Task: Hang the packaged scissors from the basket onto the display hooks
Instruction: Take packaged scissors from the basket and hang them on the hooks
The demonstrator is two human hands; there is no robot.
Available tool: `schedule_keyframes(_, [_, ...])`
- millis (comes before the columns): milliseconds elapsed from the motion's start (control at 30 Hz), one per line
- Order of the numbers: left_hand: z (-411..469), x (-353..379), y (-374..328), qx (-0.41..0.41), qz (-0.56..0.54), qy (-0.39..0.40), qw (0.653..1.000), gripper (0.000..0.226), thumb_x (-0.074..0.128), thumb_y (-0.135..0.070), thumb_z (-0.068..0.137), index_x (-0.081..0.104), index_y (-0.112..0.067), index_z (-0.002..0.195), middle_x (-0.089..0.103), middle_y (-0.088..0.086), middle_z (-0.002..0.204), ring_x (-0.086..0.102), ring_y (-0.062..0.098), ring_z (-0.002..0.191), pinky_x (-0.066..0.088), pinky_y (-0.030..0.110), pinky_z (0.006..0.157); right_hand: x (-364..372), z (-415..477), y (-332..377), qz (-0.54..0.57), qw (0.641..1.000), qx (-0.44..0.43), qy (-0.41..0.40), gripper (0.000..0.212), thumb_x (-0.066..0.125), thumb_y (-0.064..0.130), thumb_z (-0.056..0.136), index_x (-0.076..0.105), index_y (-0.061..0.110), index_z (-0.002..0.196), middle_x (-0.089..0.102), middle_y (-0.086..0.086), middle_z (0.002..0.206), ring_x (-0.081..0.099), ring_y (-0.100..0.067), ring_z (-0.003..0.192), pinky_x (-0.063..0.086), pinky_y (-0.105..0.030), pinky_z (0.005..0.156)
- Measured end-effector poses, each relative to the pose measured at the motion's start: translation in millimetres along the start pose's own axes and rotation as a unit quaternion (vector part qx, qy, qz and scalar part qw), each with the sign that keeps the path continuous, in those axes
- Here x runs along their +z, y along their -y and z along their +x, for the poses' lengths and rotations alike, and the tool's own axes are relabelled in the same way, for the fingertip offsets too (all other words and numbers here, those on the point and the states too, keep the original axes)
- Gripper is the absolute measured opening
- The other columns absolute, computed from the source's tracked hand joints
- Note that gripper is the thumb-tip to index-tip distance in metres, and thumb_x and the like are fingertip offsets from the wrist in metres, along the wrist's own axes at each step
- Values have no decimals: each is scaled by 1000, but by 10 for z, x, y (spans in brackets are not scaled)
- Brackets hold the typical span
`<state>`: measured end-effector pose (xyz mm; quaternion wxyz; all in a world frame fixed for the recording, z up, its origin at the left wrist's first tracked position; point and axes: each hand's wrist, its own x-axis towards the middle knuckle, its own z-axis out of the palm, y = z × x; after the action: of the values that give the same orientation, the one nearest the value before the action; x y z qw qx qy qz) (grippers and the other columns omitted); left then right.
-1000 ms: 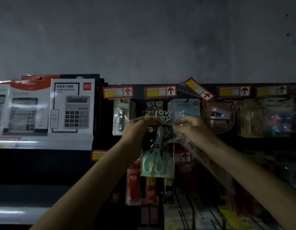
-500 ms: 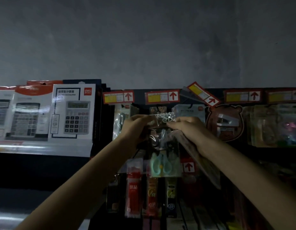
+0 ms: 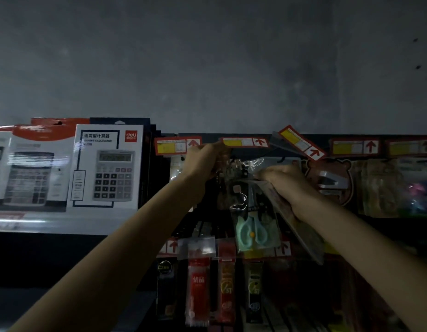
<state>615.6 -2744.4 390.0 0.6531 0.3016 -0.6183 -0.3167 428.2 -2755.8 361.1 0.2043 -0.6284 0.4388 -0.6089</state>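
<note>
A person's left hand (image 3: 205,161) is now reaching higher than half a second ago, its knuckles touching the lower edge of a red-and-yellow price tag (image 3: 245,142) after rising from level with the other hand; the right hand (image 3: 280,180) is staying about where it was; the pack of scissors (image 3: 252,212) is hanging much as before. The clear pack is stretching between the two hands, its crinkled top at finger level and its mint-green handles dangling below both wrists; the right hand is pinching the top right corner while also clamping a second clear pack (image 3: 297,226), which is slanting down beneath the wrist. The left hand's fingers are curling at the pack's top left corner, but whether they are closing round the plastic or the hook cannot be told; the hook itself is lying lost in shadow behind the hands. Dim light is blurring the printing on the pack; calculator boxes (image 3: 104,168) are standing to the left, the farthest being cut off by the frame edge.
</note>
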Motion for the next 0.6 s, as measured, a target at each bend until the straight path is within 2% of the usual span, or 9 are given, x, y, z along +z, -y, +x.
schedule_keyframes(100, [29, 3, -85, 17, -27, 3, 999, 14, 59, -18, 98, 72, -12, 96, 68, 1, 76, 55, 10, 62, 41, 13, 45, 10, 26, 6, 18, 1000, 2, -15, 30, 73, 22, 90, 72, -6, 101, 73, -28, 94, 68, -28, 72, 49, -29, 68])
schedule_keyframes(167, [40, -1, -106, 25, -34, 6, 999, 20, 55, -10, 99, 74, -12, 105, 70, 4, 81, 54, 11, 61, 40, 14, 43, 34, 18, 36, 37, 999, -1, -18, 34, 75, 23, 89, 71, -7, 103, 73, -24, 88, 66, -24, 68, 48, -25, 62])
schedule_keyframes(300, [29, -29, -93, 61, 24, 34, 997, 43, 44, 4, 98, 67, -17, 127, 68, 6, 87, 59, 4, 55, 43, 16, 47, 108, 31, 66, 81, 996, -7, -21, 34, 77, 25, 86, 72, -5, 102, 75, -24, 93, 74, -39, 87, 57, -38, 72])
schedule_keyframes(367, [22, -44, -51, 95, 86, 39, 991, 49, 44, 7, 97, 63, -19, 134, 66, 6, 91, 61, 13, 63, 51, 22, 53, 138, 59, 78, 94, 995, -12, -28, 33, 78, 28, 87, 73, -3, 97, 76, -21, 90, 74, -36, 84, 56, -33, 70])
schedule_keyframes(433, [17, -49, -2, 137, 154, 31, 978, 54, 46, 6, 96, 59, -24, 140, 68, 8, 94, 60, 26, 75, 55, 38, 65, 172, 81, 97, 97, 995, -11, -36, 21, 75, 25, 89, 75, 4, 88, 77, -13, 80, 74, -26, 71, 54, -25, 62])
schedule_keyframes(467, [23, -42, 29, 156, 185, 27, 970, 56, 48, 5, 96, 56, -26, 142, 68, 6, 94, 59, 27, 75, 53, 39, 65, 192, 91, 104, 99, 994, -10, -41, 18, 73, 24, 91, 75, 6, 87, 76, -11, 79, 73, -23, 68, 52, -23, 59])
schedule_keyframes(533, [52, -25, 115, 190, 260, 13, 947, 61, 50, 3, 97, 50, -32, 147, 68, 2, 105, 65, 20, 77, 54, 29, 63, 241, 138, 82, 98, 994, -11, -50, 20, 70, 22, 91, 76, 3, 88, 76, -17, 84, 74, -30, 76, 51, -26, 63])
schedule_keyframes(567, [73, -20, 163, 208, 297, 2, 932, 65, 51, 2, 96, 47, -36, 148, 66, 1, 117, 68, 17, 88, 57, 23, 65, 262, 161, 67, 99, 994, -10, -54, 22, 70, 22, 91, 76, 1, 90, 76, -20, 88, 74, -33, 81, 51, -28, 66])
schedule_keyframes(600, [82, -18, 200, 223, 327, -9, 918, 68, 52, 0, 96, 44, -41, 149, 61, 1, 128, 67, 17, 100, 60, 24, 72, 285, 173, 56, 106, 993, -9, -58, 22, 70, 22, 92, 76, 0, 91, 76, -22, 91, 74, -33, 83, 51, -29, 67])
